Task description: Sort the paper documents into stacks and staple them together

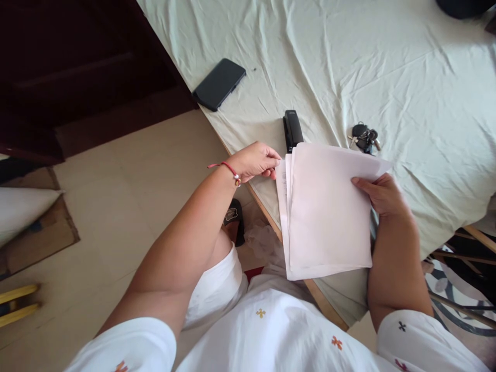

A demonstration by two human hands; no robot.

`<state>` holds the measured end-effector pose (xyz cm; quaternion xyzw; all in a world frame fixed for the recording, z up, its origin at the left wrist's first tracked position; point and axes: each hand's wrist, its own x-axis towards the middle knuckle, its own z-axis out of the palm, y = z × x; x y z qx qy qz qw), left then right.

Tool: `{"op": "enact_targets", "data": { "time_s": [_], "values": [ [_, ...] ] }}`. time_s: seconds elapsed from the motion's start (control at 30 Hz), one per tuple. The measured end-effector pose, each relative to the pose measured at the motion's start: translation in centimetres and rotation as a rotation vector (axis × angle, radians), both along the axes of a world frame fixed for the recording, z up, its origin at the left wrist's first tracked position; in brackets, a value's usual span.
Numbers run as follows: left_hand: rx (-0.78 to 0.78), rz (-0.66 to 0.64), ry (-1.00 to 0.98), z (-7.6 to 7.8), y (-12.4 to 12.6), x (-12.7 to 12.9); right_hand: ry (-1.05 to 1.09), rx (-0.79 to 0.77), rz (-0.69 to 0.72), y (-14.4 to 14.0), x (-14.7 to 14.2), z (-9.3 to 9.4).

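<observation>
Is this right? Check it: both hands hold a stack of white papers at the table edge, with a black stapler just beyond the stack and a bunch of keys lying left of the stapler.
Not quite. In the head view the keys lie right of the stapler, not left. The rest stands: left hand and right hand hold the papers at the table edge.

A home, likely a bedroom: a bed (387, 67) under a wrinkled pale sheet, dark wooden furniture (77, 67) beside it, a tiled floor (127, 206), and a phone (219, 83), stapler (292, 130) and keys (365, 138) lying loose on the sheet.
</observation>
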<state>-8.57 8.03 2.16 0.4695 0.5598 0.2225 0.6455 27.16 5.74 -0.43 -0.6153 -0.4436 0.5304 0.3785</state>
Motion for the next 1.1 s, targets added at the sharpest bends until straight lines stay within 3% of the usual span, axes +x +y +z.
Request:
{"op": "enact_targets", "data": {
  "time_s": [0.27,0.53,0.67,0.8,1.1],
  "values": [
    [0.061,0.015,0.020,-0.1,0.0,0.4,-0.009,0.009,-0.003,0.0,-0.1,0.1],
    [0.052,0.010,0.035,0.3,0.1,0.8,-0.125,0.239,-0.168,-0.3,0.1,1.5],
    [0.029,0.023,0.037,0.4,0.1,0.8,-0.077,0.157,-0.151,-0.6,-0.5,1.9],
    [0.020,0.038,0.035,0.5,0.0,0.9,-0.078,0.059,-0.029,-0.6,-0.7,1.2],
    [-0.011,0.045,0.009,0.7,0.0,0.7,-0.117,0.034,0.040,-0.4,-1.6,0.7]
  ]
}}
